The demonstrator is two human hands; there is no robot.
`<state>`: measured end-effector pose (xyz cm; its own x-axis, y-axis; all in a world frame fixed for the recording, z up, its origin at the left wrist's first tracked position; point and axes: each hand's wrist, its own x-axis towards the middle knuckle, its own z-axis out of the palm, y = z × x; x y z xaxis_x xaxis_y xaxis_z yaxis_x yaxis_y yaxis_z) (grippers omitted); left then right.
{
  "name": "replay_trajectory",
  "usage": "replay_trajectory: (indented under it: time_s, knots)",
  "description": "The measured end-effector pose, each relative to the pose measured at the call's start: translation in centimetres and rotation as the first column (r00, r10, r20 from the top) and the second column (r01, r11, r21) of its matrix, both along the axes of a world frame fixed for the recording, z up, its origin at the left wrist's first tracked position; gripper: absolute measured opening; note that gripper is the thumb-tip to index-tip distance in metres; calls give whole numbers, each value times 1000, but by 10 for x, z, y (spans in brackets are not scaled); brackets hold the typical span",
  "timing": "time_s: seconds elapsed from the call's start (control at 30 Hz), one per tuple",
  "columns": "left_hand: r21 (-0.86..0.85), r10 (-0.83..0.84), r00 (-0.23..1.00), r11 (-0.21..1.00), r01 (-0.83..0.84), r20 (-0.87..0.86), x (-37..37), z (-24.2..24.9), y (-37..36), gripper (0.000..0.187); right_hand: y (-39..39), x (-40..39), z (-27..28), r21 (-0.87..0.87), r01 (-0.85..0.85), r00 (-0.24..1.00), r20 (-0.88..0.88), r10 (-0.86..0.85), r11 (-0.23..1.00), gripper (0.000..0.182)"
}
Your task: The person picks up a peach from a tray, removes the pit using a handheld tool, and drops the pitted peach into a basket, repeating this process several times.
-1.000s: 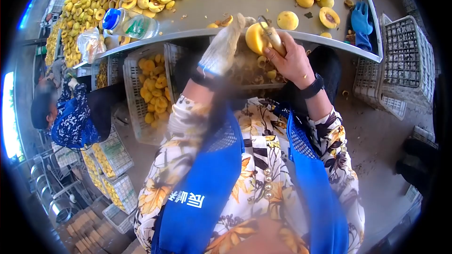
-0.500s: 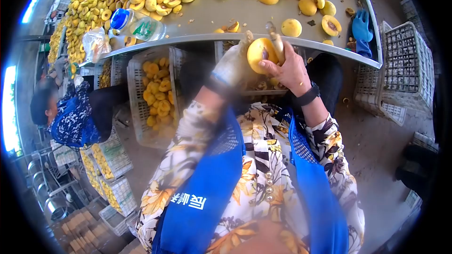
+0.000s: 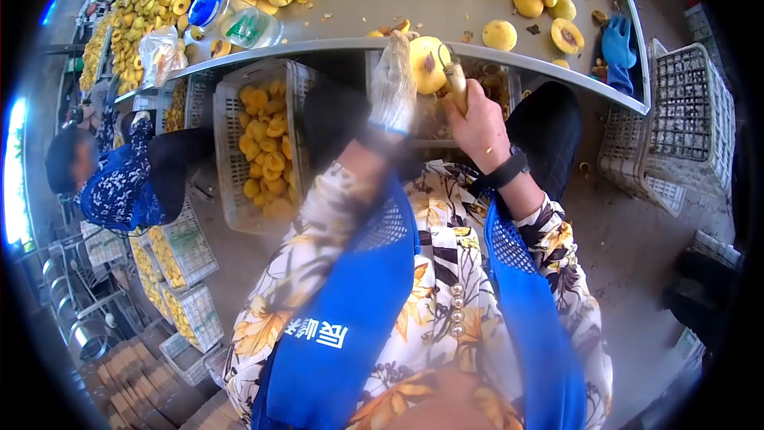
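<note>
My left hand [image 3: 393, 91], in a pale work glove, is closed on a yellow peach half [image 3: 426, 68] at the table's front edge. A wooden-handled pitting tool [image 3: 456, 89] with a thin curved metal tip is in my bare right hand [image 3: 482, 129]. Its tip lies at the right side of the peach half. The fingers of my right hand are wrapped round the handle. Below my hands, a crate holding dark fruit scraps [image 3: 493, 84] is partly hidden by them.
Halved peaches cover the back of the metal table [image 3: 374, 12]. A plastic bottle [image 3: 235, 22] and a clear bag [image 3: 159, 54] lie at left, a blue glove [image 3: 617, 46] at right. A crate of peach halves [image 3: 231, 167] stands below. Another person [image 3: 123, 183] sits at left; stacked crates [image 3: 688, 115] stand right.
My right hand has drawn down and slightly away from the peach half, with the pitting tool now tip-up beside it. The peach half has turned and moved up a little with my left hand.
</note>
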<state>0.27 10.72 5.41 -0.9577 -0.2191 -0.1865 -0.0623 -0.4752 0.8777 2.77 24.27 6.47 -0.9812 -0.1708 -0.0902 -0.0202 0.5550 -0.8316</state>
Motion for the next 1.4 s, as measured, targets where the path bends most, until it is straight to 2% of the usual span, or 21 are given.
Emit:
replay_trajectory:
  time_s: [0.1, 0.17, 0.2, 0.3, 0.4, 0.47, 0.5, 0.57, 0.67, 0.73, 0.77, 0.83, 0.87, 1.0, 1.03, 1.1, 1.17, 1.27, 1.37, 1.4]
  knots:
    - [-5, -15, 999, 1000, 15, -44, 1, -1, 4, 38, -1, 4, 6, 48, -71, 997, -20, 72, 996, 26]
    - [-252, 15, 998, 967, -29, -56, 6, 8, 12, 44, 0, 6, 6, 88, -103, 993, -45, 108, 991, 27]
    - [-371, 29, 997, 927, -52, -66, 7, 11, 15, 48, 0, 7, 3, 88, -75, 997, 7, 75, 993, 27]
    - [-343, 61, 990, 934, -102, -129, 8, 2, 20, 46, -4, 10, -7, 73, -21, 993, 115, 12, 997, 26]
    - [-617, -2, 951, 762, -199, -309, 7, -4, 17, 46, -6, 17, -7, 27, -45, 992, 119, 42, 999, 26]
    - [-363, -36, 987, 931, -23, -154, 3, -4, 11, 43, -7, 21, -3, 12, -92, 990, 109, 90, 996, 26]
    - [-210, -71, 994, 976, 53, -81, 1, -2, 7, 42, -7, 21, 0, 3, -102, 986, 134, 100, 995, 25]
    - [-329, -177, 984, 928, 173, 16, -2, 10, 0, 46, -8, 21, 3, -17, -122, 975, 183, 123, 992, 25]
    - [-415, -368, 925, 830, 373, 96, -11, 16, -9, 54, -4, 20, -7, -26, -242, 965, 96, 244, 970, 23]
    - [-488, -501, 853, 714, 502, 145, -18, 22, -17, 54, -2, 15, -2, -179, -264, 932, 206, 298, 948, 20]
    - [-456, -488, 840, 708, 539, 237, -18, 27, -20, 47, -2, 13, 1, -254, -266, 909, 256, 330, 930, 18]
    - [-186, -348, 936, 918, 350, 46, -9, 21, -15, 40, -6, 12, -1, -432, -132, 895, 335, 295, 892, 16]
    - [-28, -250, 968, 968, 249, -30, -4, 17, -11, 37, -8, 11, -3, -511, -57, 883, 376, 283, 858, 14]
    - [8, -58, 996, 998, 58, -66, -1, -5, -1, 29, -18, 13, -6, -626, 52, 819, 472, 326, 778, 12]
    - [-4, -7, 999, 1000, 7, 39, -2, -7, 0, 28, -18, 13, -6, -664, 93, 775, 516, 365, 741, 11]
    - [-72, -44, 998, 996, 47, 46, -5, -21, -5, 29, -17, 14, -7, -722, 207, 677, 593, 436, 660, 10]
    - [21, -90, 986, 996, 88, 138, -14, -36, -5, 33, -16, 18, -10, -745, 359, 568, 653, 502, 563, 10]
    - [372, -260, 887, 922, 110, 381, -14, -28, -3, 32, -19, 21, -10, -705, 375, 552, 691, 466, 602, 10]
    - [417, -367, 886, 879, 231, 283, -19, -37, -8, 30, -21, 21, -7, -669, 396, 555, 720, 416, 629, 10]
    - [394, -366, 891, 886, 245, 269, -19, -37, -8, 29, -21, 20, -8, -662, 311, 610, 689, 391, 682, 9]
